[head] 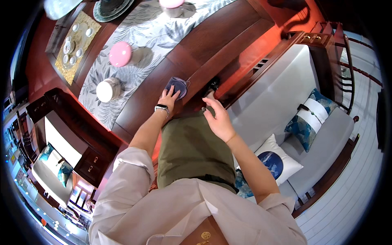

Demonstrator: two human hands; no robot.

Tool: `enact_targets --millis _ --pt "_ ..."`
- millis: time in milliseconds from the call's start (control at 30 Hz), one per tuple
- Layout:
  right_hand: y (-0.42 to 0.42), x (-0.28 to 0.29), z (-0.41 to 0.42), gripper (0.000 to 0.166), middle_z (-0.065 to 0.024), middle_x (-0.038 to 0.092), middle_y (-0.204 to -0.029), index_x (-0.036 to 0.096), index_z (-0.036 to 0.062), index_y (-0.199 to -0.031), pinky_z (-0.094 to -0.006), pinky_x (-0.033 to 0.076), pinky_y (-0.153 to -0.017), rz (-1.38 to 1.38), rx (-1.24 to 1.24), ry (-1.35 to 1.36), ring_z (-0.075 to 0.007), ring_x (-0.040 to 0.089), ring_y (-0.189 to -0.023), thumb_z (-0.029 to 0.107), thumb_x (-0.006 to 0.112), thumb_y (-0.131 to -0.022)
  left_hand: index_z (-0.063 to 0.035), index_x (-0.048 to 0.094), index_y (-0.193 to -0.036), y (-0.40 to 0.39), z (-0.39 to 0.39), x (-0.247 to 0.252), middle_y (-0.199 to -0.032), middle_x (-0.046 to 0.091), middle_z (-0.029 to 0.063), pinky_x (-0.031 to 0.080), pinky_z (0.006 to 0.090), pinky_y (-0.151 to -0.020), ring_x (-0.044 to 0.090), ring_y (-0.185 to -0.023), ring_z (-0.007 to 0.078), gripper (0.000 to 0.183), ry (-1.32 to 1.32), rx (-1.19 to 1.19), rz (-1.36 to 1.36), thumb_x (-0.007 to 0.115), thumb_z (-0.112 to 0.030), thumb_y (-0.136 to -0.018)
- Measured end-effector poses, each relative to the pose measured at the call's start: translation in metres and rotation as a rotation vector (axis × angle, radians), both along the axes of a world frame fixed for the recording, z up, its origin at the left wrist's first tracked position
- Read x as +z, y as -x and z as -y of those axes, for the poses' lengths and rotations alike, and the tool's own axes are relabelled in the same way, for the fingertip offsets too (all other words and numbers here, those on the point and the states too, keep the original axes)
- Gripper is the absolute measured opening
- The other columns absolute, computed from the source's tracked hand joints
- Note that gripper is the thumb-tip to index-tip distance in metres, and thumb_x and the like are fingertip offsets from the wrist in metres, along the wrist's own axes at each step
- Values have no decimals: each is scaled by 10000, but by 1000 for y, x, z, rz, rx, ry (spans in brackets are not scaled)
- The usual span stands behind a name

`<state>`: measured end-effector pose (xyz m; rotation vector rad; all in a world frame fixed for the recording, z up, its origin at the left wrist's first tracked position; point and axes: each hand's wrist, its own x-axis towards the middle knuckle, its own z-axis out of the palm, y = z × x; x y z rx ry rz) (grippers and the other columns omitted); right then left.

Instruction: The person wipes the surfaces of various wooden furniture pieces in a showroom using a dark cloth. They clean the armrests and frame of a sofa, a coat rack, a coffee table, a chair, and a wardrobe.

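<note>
My left hand [167, 98], with a watch on its wrist, lies spread on a folded dark grey-purple cloth [178, 87]. The cloth rests on the edge area of a dark wooden table [153, 82]. Over my lap my right hand [216, 118] hovers, its fingers slightly bent and nothing between them. Left of the cloth, a grey leaf-patterned table runner [134, 33] carries a round container with a white lid [105, 91] and another with a pink lid [120, 54]. A further pink-lidded container [171, 3] stands at the top edge of the view.
White cups and a small pot stand on a gold mat [65, 72] at the upper left. A long wooden sofa with grey cushions [269, 79] and pillows [312, 118] is on the right. An armchair [52, 180] stands at the lower left.
</note>
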<state>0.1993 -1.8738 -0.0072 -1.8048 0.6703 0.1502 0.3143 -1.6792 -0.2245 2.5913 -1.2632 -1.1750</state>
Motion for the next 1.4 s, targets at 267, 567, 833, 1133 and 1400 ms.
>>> enact_targets --millis 267,567,833,1133,1400 --pt "19 9 129 326 -151 548 -1164 523 18 -1157 -341 403 -956 14 -23 16 -300 519 -1106 46 545 -834 -236 243 -1435 -64 127 -2 -1494 134 206 302 493 -1040 325 -1198 491 757 -34 479 50 492 -15 -756" --pt "23 10 221 328 -79 559 -1118 544 25 -1157 -286 421 -910 -29 -159 3 -184 539 -1036 -2 524 -831 -291 279 -1421 -7 227 -10 -1515 154 78 422 421 -973 332 -1268 336 637 -53 -28 190 462 -88 -846" --pt "22 22 252 318 -154 537 -1171 526 8 -1144 -342 401 -951 -1 -114 79 -311 517 -1096 45 523 -829 -163 161 -1459 -45 266 -10 -1489 136 204 337 434 -1029 349 -1211 430 756 -154 292 108 509 -49 -797" --pt "22 12 320 349 -116 546 -1171 531 17 -1170 -320 406 -941 -108 -150 69 -238 535 -1075 14 544 -821 -216 187 -1448 -109 375 2 -1495 138 179 472 411 -919 350 -1232 392 730 -137 346 186 489 -33 -809" --pt "-32 18 391 347 -108 544 -1182 536 30 -1167 -311 422 -921 -93 -174 44 -230 540 -1073 16 546 -821 -270 331 -1392 -96 492 9 -1487 233 94 468 386 -904 397 -1214 324 616 9 -181 131 548 -165 -825"
